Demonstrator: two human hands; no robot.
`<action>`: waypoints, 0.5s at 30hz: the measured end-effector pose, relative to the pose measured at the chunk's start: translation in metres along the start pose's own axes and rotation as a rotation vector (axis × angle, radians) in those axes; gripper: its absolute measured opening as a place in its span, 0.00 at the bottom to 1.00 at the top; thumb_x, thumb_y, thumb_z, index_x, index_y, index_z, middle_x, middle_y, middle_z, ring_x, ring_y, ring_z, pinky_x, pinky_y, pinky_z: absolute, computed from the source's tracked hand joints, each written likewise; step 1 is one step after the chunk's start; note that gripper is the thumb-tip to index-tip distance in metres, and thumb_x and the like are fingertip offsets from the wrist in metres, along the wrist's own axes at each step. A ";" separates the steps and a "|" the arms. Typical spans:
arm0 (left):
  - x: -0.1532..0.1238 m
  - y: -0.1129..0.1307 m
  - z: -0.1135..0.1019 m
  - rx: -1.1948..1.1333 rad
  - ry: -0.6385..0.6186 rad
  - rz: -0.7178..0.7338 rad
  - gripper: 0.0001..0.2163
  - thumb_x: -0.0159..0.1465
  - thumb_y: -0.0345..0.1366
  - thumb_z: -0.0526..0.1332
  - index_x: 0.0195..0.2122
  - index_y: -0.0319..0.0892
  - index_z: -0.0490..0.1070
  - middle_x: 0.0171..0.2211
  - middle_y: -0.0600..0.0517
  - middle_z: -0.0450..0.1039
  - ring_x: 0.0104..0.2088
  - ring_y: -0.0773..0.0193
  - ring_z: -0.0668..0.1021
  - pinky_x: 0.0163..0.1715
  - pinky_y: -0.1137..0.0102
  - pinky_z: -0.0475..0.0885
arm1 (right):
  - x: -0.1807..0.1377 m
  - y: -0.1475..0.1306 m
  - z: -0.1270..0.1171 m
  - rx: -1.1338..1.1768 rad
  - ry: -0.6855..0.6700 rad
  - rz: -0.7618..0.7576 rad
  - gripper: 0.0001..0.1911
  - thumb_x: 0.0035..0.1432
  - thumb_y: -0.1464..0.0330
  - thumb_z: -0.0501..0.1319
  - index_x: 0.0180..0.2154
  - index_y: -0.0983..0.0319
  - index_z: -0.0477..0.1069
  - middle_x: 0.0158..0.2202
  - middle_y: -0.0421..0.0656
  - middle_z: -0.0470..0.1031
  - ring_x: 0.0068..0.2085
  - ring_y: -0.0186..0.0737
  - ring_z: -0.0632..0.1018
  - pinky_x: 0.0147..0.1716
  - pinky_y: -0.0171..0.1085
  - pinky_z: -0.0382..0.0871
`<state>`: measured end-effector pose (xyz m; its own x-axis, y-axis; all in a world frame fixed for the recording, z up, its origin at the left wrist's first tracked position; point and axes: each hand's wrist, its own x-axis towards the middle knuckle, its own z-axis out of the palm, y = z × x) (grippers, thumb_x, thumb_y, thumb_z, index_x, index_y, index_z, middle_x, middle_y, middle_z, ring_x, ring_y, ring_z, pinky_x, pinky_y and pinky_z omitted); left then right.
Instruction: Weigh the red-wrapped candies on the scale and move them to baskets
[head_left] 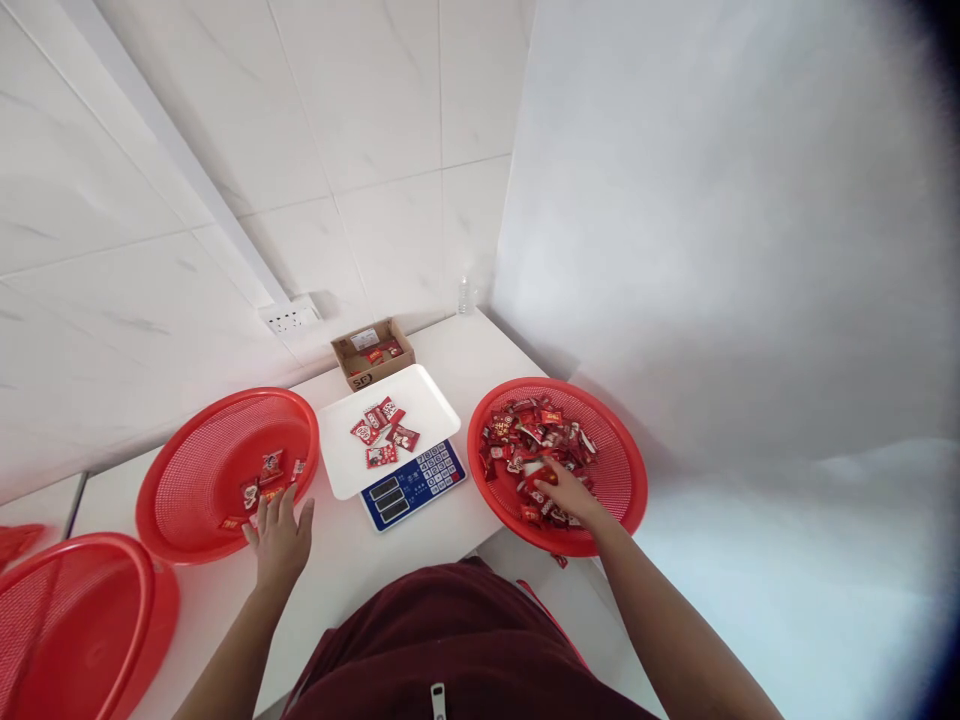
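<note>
My right hand (566, 492) reaches into the right red basket (630, 480), its fingers closed on a small red candy packet (541, 477). A heap of red wrapped candies (551, 430) lies around it in that basket. My left hand (282, 540) is open, with fingers spread at the near rim of the left red basket (180, 470). A few red candy packets (271, 465) rest in that basket beyond my fingertips. Between the baskets stands a blue digital scale (411, 488). Several candy packets (382, 455) lie on its white tray (341, 440).
Behind the scale is a small cardboard box (382, 372) with red packets inside. A clear bottle (465, 297) stands in the table's far corner. Another red basket (90, 640) is at the lower left. A wall socket (289, 315) is above the white table (450, 350).
</note>
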<state>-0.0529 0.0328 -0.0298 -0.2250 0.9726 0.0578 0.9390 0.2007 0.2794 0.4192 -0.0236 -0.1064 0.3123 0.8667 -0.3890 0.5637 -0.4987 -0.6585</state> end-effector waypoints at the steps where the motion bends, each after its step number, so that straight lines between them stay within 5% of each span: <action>1: -0.001 0.006 0.001 -0.020 0.017 0.021 0.25 0.66 0.45 0.44 0.58 0.37 0.60 0.59 0.37 0.60 0.64 0.44 0.53 0.57 0.41 0.45 | 0.002 -0.004 -0.001 0.037 -0.046 -0.023 0.27 0.52 0.62 0.59 0.54 0.60 0.66 0.54 0.47 0.71 0.54 0.45 0.71 0.52 0.42 0.64; 4: -0.003 0.023 0.003 -0.081 0.064 0.097 0.25 0.65 0.46 0.44 0.58 0.37 0.60 0.59 0.37 0.60 0.63 0.44 0.53 0.58 0.42 0.47 | 0.015 -0.010 -0.011 0.044 -0.013 -0.029 0.24 0.54 0.60 0.56 0.52 0.59 0.68 0.54 0.47 0.71 0.54 0.46 0.70 0.54 0.43 0.62; 9: -0.015 0.052 0.008 -0.155 0.088 0.247 0.23 0.65 0.46 0.46 0.56 0.39 0.62 0.57 0.38 0.62 0.63 0.47 0.55 0.59 0.45 0.49 | 0.042 -0.007 -0.025 -0.040 0.180 0.103 0.39 0.53 0.62 0.57 0.64 0.64 0.48 0.67 0.54 0.44 0.66 0.55 0.49 0.61 0.52 0.46; 12: -0.028 0.069 0.014 -0.190 0.074 0.313 0.21 0.65 0.45 0.47 0.55 0.41 0.63 0.57 0.40 0.63 0.63 0.49 0.55 0.59 0.46 0.50 | 0.038 -0.010 -0.013 -0.134 0.083 0.117 0.43 0.51 0.62 0.60 0.64 0.64 0.46 0.68 0.54 0.33 0.66 0.59 0.47 0.60 0.54 0.47; 15: -0.042 0.082 0.021 -0.215 0.047 0.361 0.20 0.65 0.44 0.47 0.55 0.41 0.62 0.57 0.41 0.63 0.63 0.50 0.56 0.59 0.48 0.52 | 0.019 -0.011 0.001 -0.165 -0.135 -0.083 0.40 0.50 0.63 0.61 0.63 0.63 0.51 0.67 0.53 0.42 0.65 0.53 0.53 0.60 0.46 0.51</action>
<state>0.0389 0.0113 -0.0298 0.0917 0.9686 0.2309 0.8850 -0.1856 0.4269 0.4180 -0.0021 -0.1071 0.1609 0.8892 -0.4282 0.7040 -0.4075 -0.5816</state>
